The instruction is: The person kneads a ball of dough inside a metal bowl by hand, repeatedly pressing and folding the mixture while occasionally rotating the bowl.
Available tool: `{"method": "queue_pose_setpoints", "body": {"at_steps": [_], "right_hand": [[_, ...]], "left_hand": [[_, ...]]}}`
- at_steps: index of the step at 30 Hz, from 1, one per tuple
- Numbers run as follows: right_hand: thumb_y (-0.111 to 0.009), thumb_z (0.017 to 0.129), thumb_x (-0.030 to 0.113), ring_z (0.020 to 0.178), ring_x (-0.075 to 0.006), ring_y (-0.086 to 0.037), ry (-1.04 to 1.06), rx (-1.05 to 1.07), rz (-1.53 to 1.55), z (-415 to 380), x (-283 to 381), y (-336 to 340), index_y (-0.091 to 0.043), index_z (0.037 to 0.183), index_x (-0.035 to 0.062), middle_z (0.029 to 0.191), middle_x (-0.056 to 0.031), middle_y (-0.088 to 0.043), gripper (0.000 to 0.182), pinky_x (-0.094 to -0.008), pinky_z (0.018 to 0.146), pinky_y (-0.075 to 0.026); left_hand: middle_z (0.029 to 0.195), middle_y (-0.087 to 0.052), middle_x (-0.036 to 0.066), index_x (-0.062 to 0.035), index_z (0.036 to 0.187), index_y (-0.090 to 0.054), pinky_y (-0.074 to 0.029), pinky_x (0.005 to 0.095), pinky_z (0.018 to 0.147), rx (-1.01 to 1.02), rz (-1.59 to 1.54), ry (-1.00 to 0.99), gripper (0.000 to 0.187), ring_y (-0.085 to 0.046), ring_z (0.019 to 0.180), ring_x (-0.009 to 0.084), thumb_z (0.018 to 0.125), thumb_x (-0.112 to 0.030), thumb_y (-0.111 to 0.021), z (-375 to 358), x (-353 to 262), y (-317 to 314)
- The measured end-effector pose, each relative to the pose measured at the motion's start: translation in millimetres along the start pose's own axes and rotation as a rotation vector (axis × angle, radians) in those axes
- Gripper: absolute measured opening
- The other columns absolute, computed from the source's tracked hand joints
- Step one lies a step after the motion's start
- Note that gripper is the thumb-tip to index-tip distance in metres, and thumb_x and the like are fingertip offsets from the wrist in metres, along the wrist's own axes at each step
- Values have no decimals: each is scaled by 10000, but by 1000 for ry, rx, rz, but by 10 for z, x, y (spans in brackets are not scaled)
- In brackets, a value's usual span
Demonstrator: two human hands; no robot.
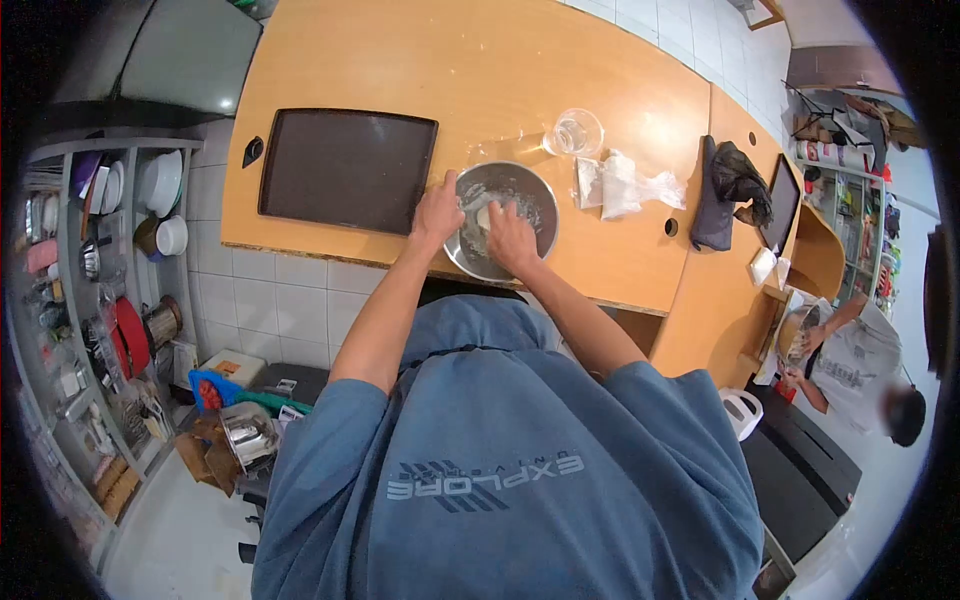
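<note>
A steel mixing bowl [544, 200] rests near the front edge of the wooden table, its inner wall smeared with whitish residue. My left hand [437, 212] is closed on the bowl's left rim. Inside the bowl, my right hand [512, 238] presses its curled fingers into a small pale lump of dough [485, 217], partly covering it. Just beyond the bowl stands a clear plastic container [577, 132]. To the right lie white plastic bags [622, 185], which seem to hold something pale.
A dark baking tray [350, 168] lies left of the bowl on the table [480, 60]. Dark mitt-like cloth [711, 195] and a black plastic bag [742, 180] sit to the right. Another person [850, 350] works over a bowl at far right. Shelves [110, 300] line the left.
</note>
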State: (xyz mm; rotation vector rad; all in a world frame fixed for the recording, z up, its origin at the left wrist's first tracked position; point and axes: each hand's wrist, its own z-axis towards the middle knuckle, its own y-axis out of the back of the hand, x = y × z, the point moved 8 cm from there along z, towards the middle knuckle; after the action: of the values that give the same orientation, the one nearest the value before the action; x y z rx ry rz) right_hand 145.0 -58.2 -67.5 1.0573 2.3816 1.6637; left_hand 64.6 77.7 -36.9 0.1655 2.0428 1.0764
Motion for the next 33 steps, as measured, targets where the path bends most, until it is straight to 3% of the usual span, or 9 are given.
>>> {"method": "queue_pose_setpoints", "body": {"at_steps": [3,6,9,12,19,22,25,28,33], "right_hand": [[-618,857,196,807,-486,-691,26,-43,3,100,24,83,-455,1333,43,1196,-282,-591,527,-574,722,-577],[-622,895,289,892,-470,-698,16,-53,32,115,9,181,-455,1323,48,1117,-312,-635,519,-571,737,-573],[-635,910,425,963,-478,-686,-203,136,129,215,-132,170,-489,1331,69,1074,-308,-679,570,-563,807,-557],[-629,906,524,999,-500,-672,-329,15,356,223,-289,351,-527,1233,39,1081,-337,-676,595,-571,868,-530],[-795,769,318,975,-489,-670,-204,-88,552,95,-210,604,-498,1217,26,978,-318,-683,612,-542,873,-514],[-806,753,276,1009,-502,-652,-112,-82,497,69,-198,457,-437,1336,30,1051,-348,-655,732,-548,884,-514],[-798,758,264,1095,-525,-608,-18,-58,177,-33,-136,344,-402,1413,27,1167,-369,-605,801,-543,902,-524],[-801,755,253,1060,-571,-602,-33,-48,178,-135,-152,257,-416,1404,29,1207,-399,-545,788,-548,912,-526],[-787,761,304,1089,-536,-604,-58,111,286,-63,-201,147,-421,1393,36,1171,-396,-561,778,-552,937,-508]], "left_hand": [[889,-680,307,-8,1150,-460,-544,568,772,-8,-10,-5,389,-675,894,496,816,-22,-659,9,-3,-6],[877,-672,323,-9,1165,-458,-539,575,775,-16,-9,-4,386,-669,885,508,829,-30,-646,9,23,-32],[852,-663,343,-14,1186,-448,-528,592,773,-22,-30,-8,370,-660,871,531,863,-51,-623,25,54,-67],[855,-667,337,-10,1184,-444,-529,592,776,7,-12,8,364,-664,874,526,874,-63,-625,14,24,-57],[850,-667,336,-3,1173,-432,-527,592,780,21,8,15,353,-666,878,523,882,-70,-621,-21,-38,-8],[879,-685,305,-10,1145,-444,-540,575,771,15,20,21,361,-679,882,495,847,-43,-644,-29,-50,0],[896,-694,289,-12,1132,-452,-544,570,773,-1,39,16,363,-685,894,480,831,-35,-652,-9,-6,-26],[897,-693,290,-13,1132,-456,-538,576,782,7,45,27,355,-682,904,483,833,-41,-647,-14,-1,-37],[901,-693,290,-11,1126,-458,-532,581,792,-6,47,25,343,-678,913,487,837,-44,-639,-25,-33,-1]]}}
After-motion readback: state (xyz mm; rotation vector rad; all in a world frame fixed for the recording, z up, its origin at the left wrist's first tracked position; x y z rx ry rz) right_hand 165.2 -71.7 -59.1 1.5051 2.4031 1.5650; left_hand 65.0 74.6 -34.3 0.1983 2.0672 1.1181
